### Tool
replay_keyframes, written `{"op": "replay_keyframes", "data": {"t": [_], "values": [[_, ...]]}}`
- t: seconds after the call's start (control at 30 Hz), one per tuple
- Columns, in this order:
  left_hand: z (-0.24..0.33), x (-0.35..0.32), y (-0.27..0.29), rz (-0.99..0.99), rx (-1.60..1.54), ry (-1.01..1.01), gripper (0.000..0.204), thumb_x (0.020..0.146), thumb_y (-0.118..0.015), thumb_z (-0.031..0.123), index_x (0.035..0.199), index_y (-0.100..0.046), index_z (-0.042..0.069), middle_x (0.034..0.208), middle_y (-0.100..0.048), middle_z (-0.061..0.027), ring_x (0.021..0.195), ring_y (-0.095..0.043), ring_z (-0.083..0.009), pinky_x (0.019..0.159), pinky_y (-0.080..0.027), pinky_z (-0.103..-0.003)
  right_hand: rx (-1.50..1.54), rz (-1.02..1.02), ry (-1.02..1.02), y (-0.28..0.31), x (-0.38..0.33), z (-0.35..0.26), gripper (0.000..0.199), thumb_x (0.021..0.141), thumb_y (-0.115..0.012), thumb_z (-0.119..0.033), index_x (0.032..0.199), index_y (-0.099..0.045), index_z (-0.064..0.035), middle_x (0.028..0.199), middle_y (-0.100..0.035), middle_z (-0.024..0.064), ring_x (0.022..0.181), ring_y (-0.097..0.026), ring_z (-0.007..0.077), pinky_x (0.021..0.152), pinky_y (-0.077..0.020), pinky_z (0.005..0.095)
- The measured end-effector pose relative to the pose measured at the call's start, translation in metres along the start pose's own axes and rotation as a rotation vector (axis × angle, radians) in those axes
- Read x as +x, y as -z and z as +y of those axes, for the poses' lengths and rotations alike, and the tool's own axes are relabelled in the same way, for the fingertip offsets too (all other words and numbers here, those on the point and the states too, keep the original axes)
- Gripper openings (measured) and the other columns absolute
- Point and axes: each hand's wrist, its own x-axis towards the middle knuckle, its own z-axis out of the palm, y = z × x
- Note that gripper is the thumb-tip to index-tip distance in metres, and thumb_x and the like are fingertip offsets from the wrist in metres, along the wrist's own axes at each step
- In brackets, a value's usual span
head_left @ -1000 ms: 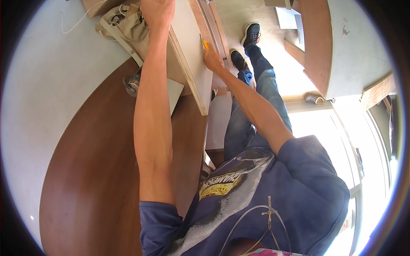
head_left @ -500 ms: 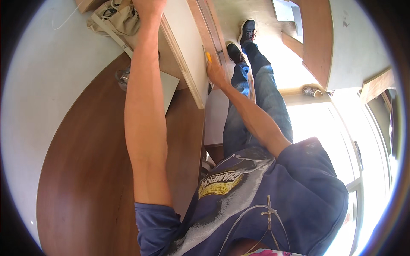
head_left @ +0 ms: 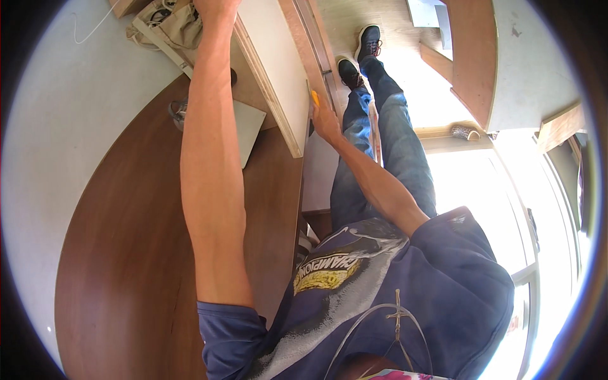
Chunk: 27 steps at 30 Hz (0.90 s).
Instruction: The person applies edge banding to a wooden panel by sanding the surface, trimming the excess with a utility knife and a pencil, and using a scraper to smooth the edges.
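Note:
My right hand [head_left: 326, 121] is closed around a slim yellow-orange tool [head_left: 315, 98], most of it hidden in my fingers. A thin dark strip shows just ahead of the tool, against the side of a pale board [head_left: 272, 50] with a layered edge. My left arm stretches far forward on the other side of that board. Only the wrist end of my left hand [head_left: 216, 7] is visible at the top rim, and its fingers are out of sight.
A brown curved tabletop [head_left: 126, 253] lies on the left, with a clear roundish object [head_left: 178, 113] and a pale flat panel [head_left: 251, 126] on it. A beige cloth bag [head_left: 168, 25] sits beyond. At right stand a wooden panel [head_left: 472, 57] and a perforated metal cup [head_left: 465, 133].
My right hand and the yellow-orange tool have moved a little toward my body along the board's side. My left arm stays nearly where it was. The whole view has shifted slightly.

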Motion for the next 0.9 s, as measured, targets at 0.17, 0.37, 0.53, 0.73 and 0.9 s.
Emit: {"op": "replay_keyframes", "data": {"t": [0.17, 0.37, 0.53, 0.73, 0.9], "values": [[-0.01, 0.001, 0.01, -0.028, -0.023, 0.04, 0.052, 0.092, -0.052, 0.001, 0.138, -0.04, -0.019, 0.129, -0.059, -0.0339, 0.115, -0.063, -0.0403, 0.098, -0.051, -0.044, 0.052, -0.115, -0.061, 0.003, -0.021, -0.002, 0.048, 0.106, -0.045, -0.03, 0.149, -0.041, -0.0092, 0.121, -0.064, 0.0333, 0.102, -0.064, 0.0544, 0.089, -0.0494, 0.0615], [-0.015, 0.001, 0.001, 0.062, 0.013, -0.04, 0.051, 0.096, -0.051, 0.002, 0.141, -0.04, -0.019, 0.134, -0.057, -0.0353, 0.125, -0.059, -0.0412, 0.106, -0.046, -0.044, 0.086, -0.129, -0.065, -0.002, -0.027, 0.02, 0.048, 0.105, -0.048, -0.026, 0.15, -0.04, -0.0114, 0.108, -0.065, 0.0332, 0.095, -0.066, 0.0534, 0.082, -0.0504, 0.0614], [-0.004, -0.003, -0.005, 0.032, -0.022, -0.118, 0.043, 0.089, -0.058, 0.002, 0.128, -0.046, -0.012, 0.11, -0.064, -0.0235, 0.101, -0.063, -0.0319, 0.094, -0.05, -0.041, 0.077, -0.093, -0.06, -0.007, -0.031, 0.033, 0.045, 0.105, -0.048, -0.022, 0.147, -0.045, -0.0074, 0.124, -0.062, 0.0338, 0.107, -0.063, 0.0533, 0.09, -0.0506, 0.0575], [0.016, -0.006, 0.005, 0.066, -0.093, -0.045, 0.045, 0.083, -0.062, -0.002, 0.124, -0.047, -0.008, 0.1, -0.068, -0.018, 0.093, -0.066, -0.0275, 0.091, -0.051, -0.038, 0.081, -0.015, 0.157, 0.046, -0.008, 0.019, 0.05, 0.106, -0.044, -0.03, 0.153, -0.038, -0.0137, 0.111, -0.069, 0.0295, 0.095, -0.067, 0.0525, 0.082, -0.0512, 0.0628], [0.002, -0.004, 0.001, 0.082, -0.097, -0.051, 0.036, 0.087, -0.056, -0.002, 0.121, -0.046, -0.006, 0.093, -0.067, -0.0235, 0.085, -0.069, -0.0368, 0.081, -0.052, -0.042, -0.083, 0.054, 0.301, 0.078, 0.141, -0.065, 0.05, 0.106, -0.048, -0.022, 0.15, -0.039, -0.0014, 0.13, -0.062, 0.0276, 0.089, -0.069, 0.0467, 0.073, -0.0567, 0.0514]]}}
